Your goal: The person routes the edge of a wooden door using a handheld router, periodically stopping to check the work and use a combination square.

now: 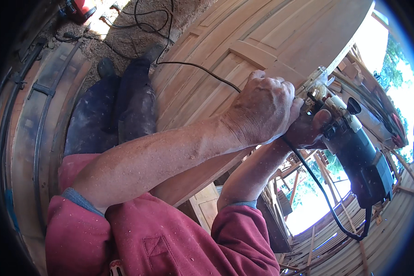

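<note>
My right hand [312,128] grips a dark, cylindrical trim router [361,158] with a clear plastic base, its thumb pressed near the fittings. The tool is tilted, with its base toward the upper left. My left hand [264,108] is closed beside that base, its knuckles toward me. Whatever its fingertips pinch is hidden. A black cord [315,177] loops from the router's tail up behind my hands. It continues over a pale wooden panel door [271,50] with a curved edge, which lies beyond my left hand.
Long bar clamps [43,103] lie along wooden boards [20,147] at the left. A red power tool [80,9] and tangled cables [145,23] rest on the dusty ground at upper left. Stacked timber [368,96] stands at the right, beyond the router.
</note>
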`<control>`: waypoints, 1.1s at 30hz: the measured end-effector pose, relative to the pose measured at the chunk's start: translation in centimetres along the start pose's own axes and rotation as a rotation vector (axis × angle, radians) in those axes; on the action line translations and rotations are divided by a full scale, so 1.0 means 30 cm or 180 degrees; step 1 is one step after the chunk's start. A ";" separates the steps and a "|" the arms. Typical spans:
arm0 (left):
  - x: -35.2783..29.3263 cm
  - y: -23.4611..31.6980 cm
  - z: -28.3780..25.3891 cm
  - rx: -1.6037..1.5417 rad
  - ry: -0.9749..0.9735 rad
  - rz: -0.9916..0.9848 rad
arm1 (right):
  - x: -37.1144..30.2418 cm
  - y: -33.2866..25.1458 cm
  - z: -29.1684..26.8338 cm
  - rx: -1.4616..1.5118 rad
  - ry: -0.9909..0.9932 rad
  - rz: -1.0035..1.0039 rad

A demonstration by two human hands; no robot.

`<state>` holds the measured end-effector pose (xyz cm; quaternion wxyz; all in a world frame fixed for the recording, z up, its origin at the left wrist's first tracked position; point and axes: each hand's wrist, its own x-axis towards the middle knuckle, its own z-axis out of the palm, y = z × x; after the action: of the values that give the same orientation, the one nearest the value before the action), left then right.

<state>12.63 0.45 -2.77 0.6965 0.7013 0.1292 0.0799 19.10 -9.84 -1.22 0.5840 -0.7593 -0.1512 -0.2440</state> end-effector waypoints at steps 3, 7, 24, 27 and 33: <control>-0.011 -0.005 0.012 0.0052 0.0200 0.0078 | 0.001 -0.002 -0.006 0.0003 -0.0183 0.0116; -0.008 -0.002 0.004 -0.0011 0.0019 0.0009 | 0.002 -0.014 0.012 0.0234 -0.0142 0.0177; 0.010 -0.004 -0.002 -0.0031 0.0073 0.0153 | 0.010 -0.006 0.010 -0.0034 -0.0071 -0.0072; 0.010 0.008 -0.003 0.0030 -0.0010 0.0054 | 0.026 0.006 -0.038 -0.0213 -0.0242 0.0054; 0.000 -0.005 0.000 -0.0027 -0.0004 0.0004 | 0.014 -0.010 -0.004 -0.0083 -0.0305 0.0219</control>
<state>12.61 0.45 -2.91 0.6996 0.6984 0.1280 0.0805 19.27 -9.91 -0.71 0.5742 -0.7824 -0.1496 -0.1891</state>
